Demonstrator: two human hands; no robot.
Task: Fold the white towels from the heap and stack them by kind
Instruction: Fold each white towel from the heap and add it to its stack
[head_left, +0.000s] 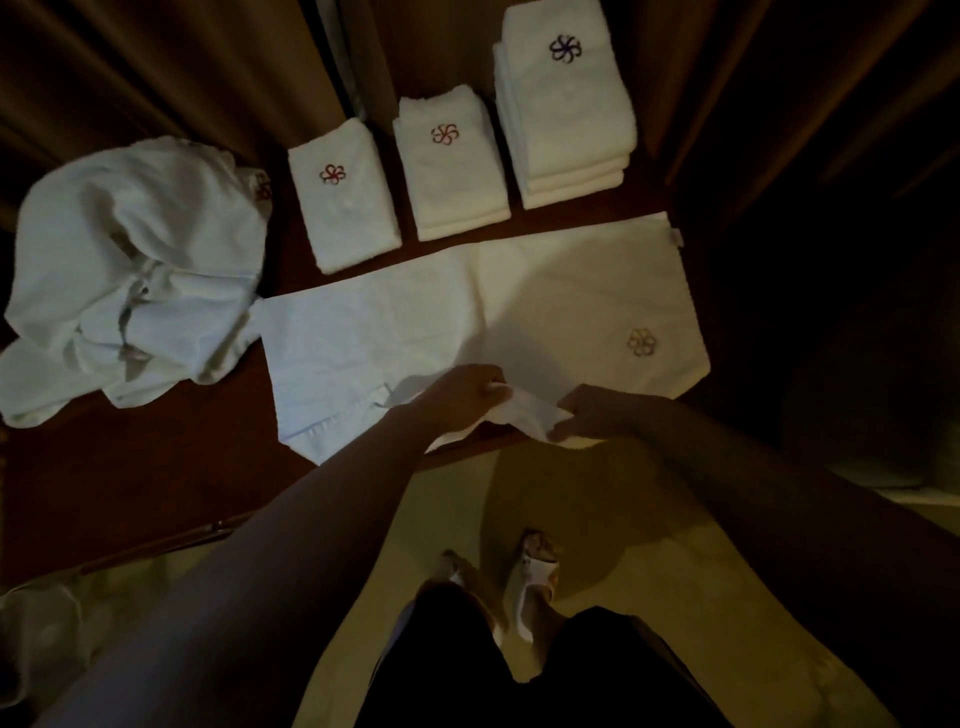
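Observation:
A white towel (483, 312) with a pale flower emblem lies spread flat on the dark table (156, 467), its near edge at the table's front. My left hand (462, 392) and my right hand (597, 413) both pinch that near edge, bunched up between them. A heap of unfolded white towels (135, 270) lies at the left. Behind the spread towel stand three folded stacks: a small one (343, 197), a middle one (452, 166) and a taller one (566, 104) with a dark emblem.
Brown curtains (156, 67) hang behind the table. The table's front edge runs just under my hands. Below it are a light floor (623, 545) and my feet in white sandals. Something pale lies on the floor at the lower left (36, 634).

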